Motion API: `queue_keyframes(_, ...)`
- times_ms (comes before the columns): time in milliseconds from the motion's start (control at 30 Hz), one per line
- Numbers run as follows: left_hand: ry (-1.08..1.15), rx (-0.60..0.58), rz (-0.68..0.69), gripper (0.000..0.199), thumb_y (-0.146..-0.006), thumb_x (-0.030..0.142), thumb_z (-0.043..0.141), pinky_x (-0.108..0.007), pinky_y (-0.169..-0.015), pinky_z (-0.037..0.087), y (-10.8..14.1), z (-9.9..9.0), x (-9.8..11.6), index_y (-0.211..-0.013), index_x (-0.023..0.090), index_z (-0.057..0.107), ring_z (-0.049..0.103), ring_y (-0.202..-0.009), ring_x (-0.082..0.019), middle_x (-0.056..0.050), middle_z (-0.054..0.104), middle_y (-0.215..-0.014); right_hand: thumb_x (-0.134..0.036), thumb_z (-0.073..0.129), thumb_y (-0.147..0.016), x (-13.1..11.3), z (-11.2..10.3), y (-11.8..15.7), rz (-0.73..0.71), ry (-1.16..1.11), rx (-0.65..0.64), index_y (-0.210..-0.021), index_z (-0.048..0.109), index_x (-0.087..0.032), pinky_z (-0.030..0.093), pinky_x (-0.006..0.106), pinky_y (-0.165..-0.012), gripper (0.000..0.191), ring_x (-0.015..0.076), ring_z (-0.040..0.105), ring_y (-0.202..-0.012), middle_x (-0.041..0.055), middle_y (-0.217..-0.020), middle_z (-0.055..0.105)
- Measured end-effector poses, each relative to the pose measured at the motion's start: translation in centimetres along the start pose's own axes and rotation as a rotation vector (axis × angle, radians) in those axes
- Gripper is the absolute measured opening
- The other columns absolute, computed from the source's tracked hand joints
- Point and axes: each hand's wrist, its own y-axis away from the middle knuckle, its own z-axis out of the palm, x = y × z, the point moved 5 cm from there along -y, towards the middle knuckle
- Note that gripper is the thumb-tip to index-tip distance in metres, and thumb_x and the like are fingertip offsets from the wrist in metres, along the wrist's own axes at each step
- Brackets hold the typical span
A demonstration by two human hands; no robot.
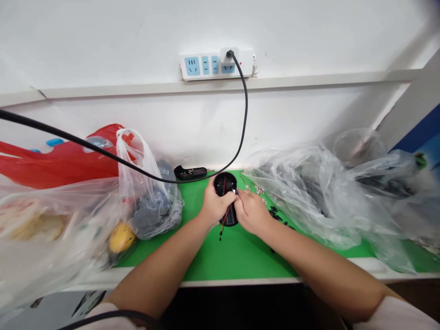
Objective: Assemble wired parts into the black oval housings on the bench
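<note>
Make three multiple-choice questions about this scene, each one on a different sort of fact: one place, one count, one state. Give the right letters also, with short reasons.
1. Where is the white power strip with blue sockets?
A) in a clear plastic bag
B) under the bench
C) against the white wall

2. How many plugs are in its sockets?
A) one
B) two
C) three

3. What is the state of the round black plastic part with a red wire?
A) lying alone
B) held in the left hand and right hand
C) hanging on the wall

1: C, it sits high above the bench.
2: A, only one white plug with a black cable shows.
3: B, both hands grip it above the green mat.
</note>
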Motion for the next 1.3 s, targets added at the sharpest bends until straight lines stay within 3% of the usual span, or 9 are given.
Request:
queue_keyframes(200,-0.025,0.003,0.038,0.053,-0.058,0.013,0.064,-0.025,-0.073,0.046,-0.1,0.0,-0.3,-0.109,0.016,0.053,0.054,-0.075,-0.012,0.000,0.058,-0.089,-0.024,0.028,-0.092,0.3,0.4,-0.1,0.015,0.012,-0.055,-0.090,0.058,-0.012,0.041,0.026,-0.070,0.032,0.0150,0.056,-0.074,0.0088,-0.081,0.062)
queue_keyframes(600,-0.038,-0.007,0.024,0.049,-0.058,0.014,0.064,-0.024,-0.070,0.045,-0.3,0.0,-1.0,-0.106,0.016,0.054,0.053,-0.072,-0.012,0.001,0.058,-0.085,-0.023,0.028,-0.091,0.3,0.8,-0.3,0.042,0.004,-0.080,-0.087,0.058,-0.011,0.041,0.027,-0.072,0.032,0.0158,0.056,-0.075,0.0098,-0.083,0.062)
queue_keyframes(800,0.065,0.034,-0.154,0.038,-0.059,0.017,0.065,-0.022,-0.063,0.046,-0.4,-0.4,-1.0,-0.094,0.016,0.052,0.052,-0.063,-0.009,0.003,0.054,-0.074,-0.028,0.030,-0.093,0.3,0.2,-0.8,-0.010,-0.107,-0.013,-0.088,0.060,-0.012,0.041,0.027,-0.074,0.034,0.0141,0.054,-0.074,0.0080,-0.080,0.060)
queue_keyframes(867,0.167,-0.041,-0.284,0.043,-0.059,0.019,0.065,-0.024,-0.057,0.048,-0.1,-0.1,-1.2,-0.098,0.017,0.048,0.055,-0.059,-0.010,0.004,0.054,-0.072,-0.035,0.033,-0.093,1.2,-0.2,-1.2,0.018,-0.235,-0.002,-0.083,0.061,-0.012,0.041,0.027,-0.072,0.037,0.0130,0.053,-0.071,0.0065,-0.074,0.059)
queue_keyframes(933,0.269,-0.183,-0.434,0.049,-0.060,0.023,0.066,-0.028,-0.052,0.050,0.5,0.7,-1.4,-0.103,0.019,0.043,0.059,-0.055,-0.014,0.003,0.056,-0.071,-0.043,0.037,-0.092,2.8,-0.6,-1.7,0.127,-0.488,0.055,-0.091,0.063,-0.013,0.043,0.027,-0.072,0.040,0.0122,0.053,-0.069,0.0051,-0.074,0.059)
queue_keyframes(1000,0.330,-0.308,-0.555,0.052,-0.062,0.025,0.067,-0.031,-0.048,0.052,1.4,1.6,-1.5,-0.106,0.020,0.040,0.062,-0.053,-0.018,0.001,0.059,-0.073,-0.051,0.040,-0.089,4.4,-0.8,-2.1,0.258,-0.802,0.136,-0.107,0.061,-0.014,0.047,0.027,-0.073,0.046,0.0125,0.056,-0.073,0.0056,-0.083,0.061)
queue_keyframes(1067,0.360,-0.391,-0.625,0.052,-0.061,0.023,0.068,-0.030,-0.046,0.052,2.2,2.2,-1.4,-0.105,0.020,0.041,0.063,-0.053,-0.019,-0.001,0.061,-0.077,-0.055,0.044,-0.086,5.1,-0.9,-2.3,0.292,-1.082,0.178,-0.120,0.054,-0.017,0.050,0.028,-0.079,0.052,0.0140,0.060,-0.086,0.0072,-0.100,0.061)
queue_keyframes(1167,0.379,-0.512,-0.697,0.054,-0.060,0.021,0.070,-0.029,-0.046,0.053,3.4,3.3,-1.7,-0.106,0.019,0.040,0.065,-0.055,-0.019,-0.003,0.062,-0.081,-0.054,0.044,-0.087,4.2,-0.9,-2.4,0.184,-1.313,0.079,-0.128,0.048,-0.020,0.049,0.031,-0.089,0.053,0.0154,0.059,-0.101,0.0076,-0.114,0.059)
queue_keyframes(1300,0.349,-0.623,-0.745,0.054,-0.059,0.020,0.074,-0.028,-0.048,0.053,4.5,4.2,-2.7,-0.102,0.018,0.040,0.063,-0.054,-0.017,-0.001,0.059,-0.071,-0.055,0.045,-0.087,2.9,-0.1,-1.8,0.188,-1.312,-0.161,-0.123,0.051,-0.017,0.053,0.031,-0.078,0.052,0.0139,0.063,-0.081,0.0071,-0.097,0.064)
